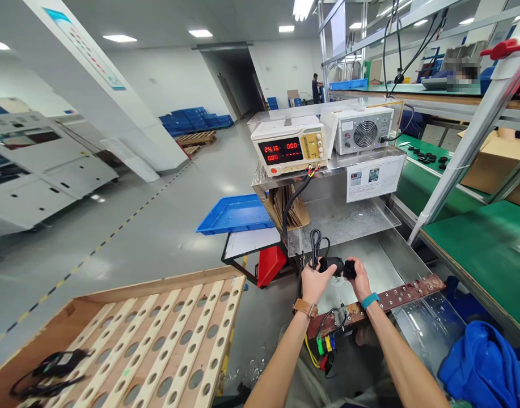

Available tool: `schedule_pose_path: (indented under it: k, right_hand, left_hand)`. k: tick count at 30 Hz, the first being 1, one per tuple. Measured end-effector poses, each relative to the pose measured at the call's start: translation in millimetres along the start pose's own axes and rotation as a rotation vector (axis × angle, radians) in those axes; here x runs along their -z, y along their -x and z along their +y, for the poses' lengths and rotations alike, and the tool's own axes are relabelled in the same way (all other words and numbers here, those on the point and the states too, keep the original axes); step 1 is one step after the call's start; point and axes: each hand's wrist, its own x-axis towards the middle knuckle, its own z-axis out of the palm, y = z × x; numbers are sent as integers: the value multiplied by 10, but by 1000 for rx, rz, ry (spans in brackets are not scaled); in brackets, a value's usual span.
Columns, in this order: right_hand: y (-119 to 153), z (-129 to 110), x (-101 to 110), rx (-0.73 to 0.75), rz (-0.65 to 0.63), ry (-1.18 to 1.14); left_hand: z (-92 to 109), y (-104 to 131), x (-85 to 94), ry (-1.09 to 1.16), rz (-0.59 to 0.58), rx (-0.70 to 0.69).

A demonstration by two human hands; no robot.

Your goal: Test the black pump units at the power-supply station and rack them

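In front of the steel bench, my left hand (316, 282) grips a black cylindrical device (337, 265) along with a looped black cable (316, 245). My right hand (360, 280) closes on a small black end piece (350, 270) at the right end of that device. Whether the two black parts are joined or only touching, I cannot tell. Below my hands runs a reddish-brown strip (406, 293) with rows of metal studs. Colored clips (326, 344) and wires hang from its left part.
A power supply (288, 146) with red digits and a grey fan unit (364, 130) stand on the shelf. Left is a slotted wooden rack (157, 340) with a black corded device (60, 362). A blue tray (238, 214), red bin (271, 265) and blue cloth (483, 360) are nearby.
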Motion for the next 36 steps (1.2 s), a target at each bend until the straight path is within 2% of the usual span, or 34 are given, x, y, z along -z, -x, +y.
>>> schedule_pose_path:
  k: [5, 14, 19, 22, 25, 27, 32, 36]
  right_hand:
    - [-38, -101, 70, -129, -95, -123]
    - [-132, -323, 241, -303, -173, -201]
    - [-177, -308, 312, -335, -23, -162]
    - [-214, -240, 328, -277, 60, 12]
    - [-222, -188, 337, -204, 80, 143]
    - [-212, -177, 340, -210, 68, 96]
    - [-202, -224, 357, -336, -13, -209]
    - [-220, -270, 390, -384, -73, -258]
  left_hand:
    - [4, -83, 67, 11, 33, -5]
    - [-244, 36, 159, -82, 37, 8]
    - [-251, 88, 157, -82, 33, 29]
    - [-238, 111, 138, -55, 34, 61]
    - [-244, 133, 122, -72, 24, 76]
    - [-251, 148, 117, -90, 20, 85]
    - [-212, 181, 126, -145, 9, 43]
    - [-132, 164, 140, -279, -8, -42]
